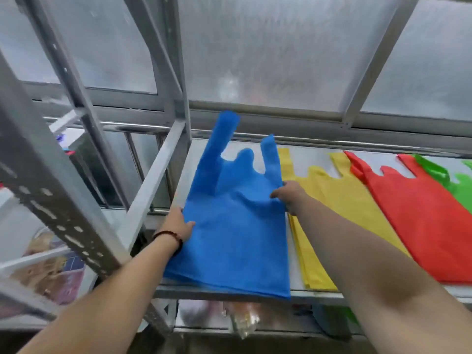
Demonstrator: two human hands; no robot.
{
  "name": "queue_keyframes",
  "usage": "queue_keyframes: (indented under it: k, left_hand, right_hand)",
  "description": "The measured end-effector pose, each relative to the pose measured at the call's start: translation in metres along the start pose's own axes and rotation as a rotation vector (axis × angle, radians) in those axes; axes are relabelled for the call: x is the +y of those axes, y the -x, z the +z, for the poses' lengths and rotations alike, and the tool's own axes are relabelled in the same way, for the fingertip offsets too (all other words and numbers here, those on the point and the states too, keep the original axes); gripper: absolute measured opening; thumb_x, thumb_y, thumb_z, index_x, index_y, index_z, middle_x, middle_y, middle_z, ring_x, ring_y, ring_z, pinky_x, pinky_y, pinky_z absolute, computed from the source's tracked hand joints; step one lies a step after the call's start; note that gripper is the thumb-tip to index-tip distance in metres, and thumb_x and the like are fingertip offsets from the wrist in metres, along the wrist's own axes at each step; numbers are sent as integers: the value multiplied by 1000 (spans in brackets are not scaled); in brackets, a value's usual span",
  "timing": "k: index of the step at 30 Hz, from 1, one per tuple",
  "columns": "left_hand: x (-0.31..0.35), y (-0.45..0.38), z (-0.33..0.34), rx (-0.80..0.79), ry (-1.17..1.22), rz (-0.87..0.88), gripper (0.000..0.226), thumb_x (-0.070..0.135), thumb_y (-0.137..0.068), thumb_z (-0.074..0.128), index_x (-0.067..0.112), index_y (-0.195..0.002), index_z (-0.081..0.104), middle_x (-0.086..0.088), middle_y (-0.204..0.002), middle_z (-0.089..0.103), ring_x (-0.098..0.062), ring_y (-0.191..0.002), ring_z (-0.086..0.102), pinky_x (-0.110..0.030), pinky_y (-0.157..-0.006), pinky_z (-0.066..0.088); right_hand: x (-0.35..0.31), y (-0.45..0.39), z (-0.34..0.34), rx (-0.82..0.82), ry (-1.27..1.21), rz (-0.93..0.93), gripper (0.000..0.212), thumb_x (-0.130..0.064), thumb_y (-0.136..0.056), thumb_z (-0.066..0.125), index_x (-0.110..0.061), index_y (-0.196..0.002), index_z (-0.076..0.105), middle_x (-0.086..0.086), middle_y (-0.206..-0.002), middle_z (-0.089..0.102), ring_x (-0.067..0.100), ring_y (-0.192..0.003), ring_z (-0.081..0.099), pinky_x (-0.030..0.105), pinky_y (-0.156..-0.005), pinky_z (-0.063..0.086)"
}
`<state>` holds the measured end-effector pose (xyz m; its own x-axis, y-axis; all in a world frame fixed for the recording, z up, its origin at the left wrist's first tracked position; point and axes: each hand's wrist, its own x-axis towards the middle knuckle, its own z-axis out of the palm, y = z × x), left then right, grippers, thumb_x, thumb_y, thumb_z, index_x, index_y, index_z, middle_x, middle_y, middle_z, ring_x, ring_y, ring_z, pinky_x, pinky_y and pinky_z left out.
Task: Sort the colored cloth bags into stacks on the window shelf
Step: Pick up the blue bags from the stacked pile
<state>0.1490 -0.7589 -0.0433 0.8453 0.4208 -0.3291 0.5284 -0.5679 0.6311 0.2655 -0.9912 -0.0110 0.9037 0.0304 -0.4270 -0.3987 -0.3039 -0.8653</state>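
Note:
A blue cloth bag [237, 226] lies on the metal window shelf [296, 293] at the left end of a row, its handles pointing toward the window. My left hand [178, 224] grips its left edge, thumb on top. My right hand [290, 195] pinches its right edge, where the cloth wrinkles. To the right lie a yellow bag stack [332, 195], a red bag stack [421, 218] and a green bag [459, 185] cut off by the frame's right edge.
A grey perforated metal rack post [58, 200] slants across the left. Frosted window panes [281, 52] rise behind the shelf. Packaged goods [51, 272] sit on a lower left shelf, and clutter [240, 320] lies under the window shelf.

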Motion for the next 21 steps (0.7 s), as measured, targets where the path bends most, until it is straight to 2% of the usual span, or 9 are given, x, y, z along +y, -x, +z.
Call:
queue_keyframes:
  k: [2,5,7,10,13,16,17,19,21]
  left_hand:
    - [-3,-11,6,38,-66,-1,42,20,-87,56,9,-126,45,-19,-126,57,-33,-113,56,-35,-91,44]
    - [-2,-20,9,48,-167,-27,38,21,-86,53,9,-121,45,-19,-122,58,-34,-107,58,-37,-85,47]
    - [1,-20,11,35,-225,-42,38,21,-87,53,7,-121,43,-19,-122,57,-34,-107,57,-38,-85,47]
    - [8,-13,8,-34,-290,-101,44,22,-87,53,6,-125,38,-18,-122,55,-34,-108,56,-39,-86,48]
    - [26,3,-5,-153,-483,-161,47,22,-90,53,3,-131,40,-16,-129,54,-31,-115,56,-36,-89,47]
    - [52,27,-22,-230,-674,-111,42,23,-97,38,4,-135,43,-11,-138,49,-24,-124,51,-31,-92,44]
    - [59,31,-28,-221,-705,-80,39,22,-97,39,4,-129,48,-11,-132,54,-24,-120,54,-32,-92,46]
    - [68,35,-37,-167,-685,-3,26,26,-94,44,5,-95,59,-7,-99,64,-26,-97,61,-31,-76,50]
    - [74,42,-45,-92,-582,69,31,32,-91,48,15,-66,43,-2,-74,51,-24,-82,51,-28,-66,42]
  right_hand:
    - [4,-18,5,44,150,-52,30,12,-77,58,4,-106,60,20,-106,63,32,-91,60,39,-71,52]
    - [3,-35,6,101,382,-90,43,3,-78,63,3,-120,55,19,-121,60,37,-111,58,42,-91,52]
    - [2,-37,5,143,534,-83,41,-3,-81,64,3,-120,54,17,-120,60,33,-109,58,35,-85,49]
    - [1,-32,0,180,584,-95,39,-6,-84,59,6,-121,53,19,-109,60,31,-97,60,41,-87,52]
    - [-6,-19,-11,199,669,-163,43,-4,-86,54,4,-128,47,20,-127,54,34,-110,57,44,-91,51]
    - [-18,-1,-24,137,794,-242,47,-7,-87,54,-1,-133,46,18,-132,52,32,-114,55,38,-85,51]
    - [-21,6,-28,100,834,-267,51,-10,-87,55,-3,-137,43,16,-134,51,31,-117,54,35,-84,49]
    - [-27,21,-31,38,903,-325,57,-16,-88,57,-7,-141,39,13,-139,49,29,-124,50,33,-87,45]
    - [-33,37,-31,1,956,-390,59,-20,-88,58,-9,-142,38,12,-143,47,27,-129,46,34,-96,43]
